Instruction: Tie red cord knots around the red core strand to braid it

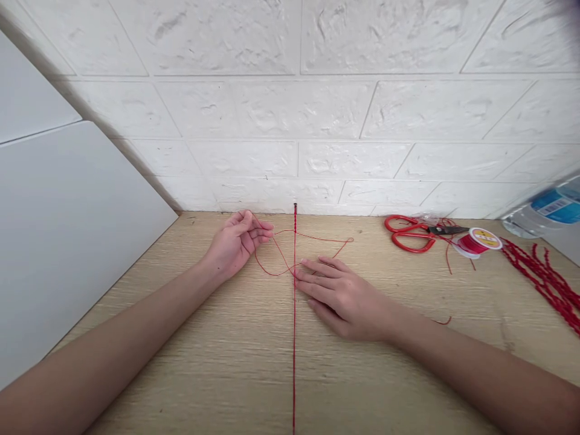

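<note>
A straight red cord (294, 362) runs down the table from a short knotted section (295, 220), which is fixed at a small dark pin near the wall. My left hand (238, 241), left of the cord, pinches a thin red thread (278, 254) between thumb and fingers. That thread loops and crosses the straight cord, with a further loop out to the right. My right hand (347, 297) lies palm down on the table, fingers stretched out. Its fingertips touch the cord where the strands cross; whether anything is under its palm is hidden.
Red-handled scissors (412, 241) lie at the right, beside a spool of red thread (473, 241). Braided red cords (544, 278) and a plastic bottle (541, 211) are farther right. A white brick-patterned wall (254, 115) bounds the back; a white panel (67, 229) stands left.
</note>
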`<state>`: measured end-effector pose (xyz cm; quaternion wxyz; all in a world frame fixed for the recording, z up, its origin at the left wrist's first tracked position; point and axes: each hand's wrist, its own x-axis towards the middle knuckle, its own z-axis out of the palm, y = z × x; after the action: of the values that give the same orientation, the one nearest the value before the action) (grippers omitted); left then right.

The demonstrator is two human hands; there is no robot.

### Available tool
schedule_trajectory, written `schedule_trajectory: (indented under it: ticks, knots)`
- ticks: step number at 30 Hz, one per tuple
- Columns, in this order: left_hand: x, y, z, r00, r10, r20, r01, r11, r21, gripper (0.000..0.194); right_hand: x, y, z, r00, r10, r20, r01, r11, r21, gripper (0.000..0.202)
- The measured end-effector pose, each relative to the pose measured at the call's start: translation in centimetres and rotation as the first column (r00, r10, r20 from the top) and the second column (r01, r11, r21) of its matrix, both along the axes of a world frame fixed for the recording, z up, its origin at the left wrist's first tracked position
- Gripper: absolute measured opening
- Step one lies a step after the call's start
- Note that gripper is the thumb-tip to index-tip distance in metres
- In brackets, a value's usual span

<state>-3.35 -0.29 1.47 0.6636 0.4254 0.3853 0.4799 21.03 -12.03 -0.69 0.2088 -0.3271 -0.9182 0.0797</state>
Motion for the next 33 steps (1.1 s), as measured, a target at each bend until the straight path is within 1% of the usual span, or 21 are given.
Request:
schedule_trajectory:
  ticks: [2,3,5,7,9,11,12,13,14,15,17,18,20,21,23,25,28,30,33]
  knots:
    - [-0.2,0.5,-0.3,0.992,0.128,0.001,-0.128,0.991,0.046,0.017,0.0,0.0,0.0,1.000,0.000,-0.004,0.000,1.000,0.004,0.042]
    - [-0.3,0.8,-0.5,0.980,0.199,-0.002,-0.198,0.976,0.093,0.015,0.0,0.0,0.0,1.000,-0.001,-0.005,0.001,1.000,0.004,0.042]
    - [-0.5,1.3,-1.0,0.943,0.333,-0.019,-0.321,0.922,0.218,0.015,0.0,0.0,0.0,1.000,-0.002,-0.001,0.002,1.000,0.000,0.041]
    - [-0.7,1.4,-1.4,0.897,0.436,-0.068,-0.384,0.848,0.364,0.016,0.0,0.0,0.1,1.000,-0.003,0.005,0.003,1.000,-0.004,0.041]
    - [-0.9,1.2,-1.6,0.845,0.505,-0.178,-0.371,0.791,0.486,0.016,0.1,0.0,0.1,1.000,-0.004,0.011,0.004,1.000,-0.006,0.041]
    - [-1.0,0.7,-1.5,0.764,0.548,-0.340,-0.287,0.761,0.581,0.025,0.1,0.0,0.1,1.000,-0.006,0.007,0.006,1.000,-0.003,0.041]
    - [-1.0,0.3,-1.4,0.715,0.553,-0.427,-0.213,0.755,0.620,0.032,0.0,0.0,0.1,1.000,-0.006,0.000,0.006,1.000,0.001,0.041]
    - [-1.0,0.0,-1.2,0.668,0.545,-0.507,-0.111,0.746,0.656,0.034,0.0,0.0,0.1,1.000,-0.006,-0.007,0.006,1.000,0.006,0.041]
    - [-1.0,-0.4,-1.0,0.634,0.514,-0.578,0.019,0.737,0.676,0.030,0.0,0.0,0.1,1.000,-0.005,-0.013,0.006,1.000,0.011,0.041]
    - [-1.0,-0.6,-0.8,0.608,0.461,-0.646,0.166,0.722,0.672,0.024,0.0,0.0,0.1,1.000,-0.005,-0.018,0.005,1.000,0.016,0.042]
    - [-1.0,-1.0,-0.4,0.565,0.302,-0.768,0.443,0.673,0.592,0.011,0.0,0.0,0.0,1.000,-0.005,-0.022,0.006,1.000,0.021,0.042]
    - [-0.9,-1.2,-0.2,0.540,0.220,-0.813,0.545,0.645,0.536,0.009,0.0,0.0,0.0,1.000,-0.007,-0.021,0.008,1.000,0.021,0.042]
    - [-0.9,-1.3,0.0,0.483,0.099,-0.870,0.667,0.602,0.439,0.009,0.0,0.0,0.0,1.000,-0.009,-0.018,0.009,1.000,0.019,0.042]
    - [-0.8,-1.4,0.1,0.459,0.069,-0.886,0.698,0.589,0.408,0.009,0.0,0.0,0.0,1.000,-0.010,-0.014,0.010,1.000,0.016,0.042]
    - [-0.8,-1.4,0.2,0.423,0.048,-0.905,0.730,0.573,0.372,0.011,0.0,0.0,0.0,1.000,-0.012,-0.001,0.012,1.000,0.007,0.042]
    - [-0.7,-1.4,0.2,0.395,0.048,-0.918,0.743,0.572,0.349,0.013,0.0,0.0,-0.1,1.000,-0.013,0.012,0.013,1.000,0.001,0.041]
    - [-0.7,-1.3,0.0,0.375,0.061,-0.925,0.743,0.577,0.340,0.013,0.0,0.0,-0.1,1.000,-0.011,0.013,0.011,1.000,-0.005,0.042]
    - [-0.6,-1.3,-0.2,0.373,0.095,-0.923,0.734,0.578,0.356,0.014,0.1,0.0,-0.1,1.000,-0.011,0.004,0.011,1.000,-0.005,0.042]
    - [-0.5,-1.2,-0.5,0.377,0.192,-0.906,0.688,0.597,0.412,0.015,0.1,0.0,-0.1,1.000,-0.012,0.002,0.012,1.000,-0.001,0.042]
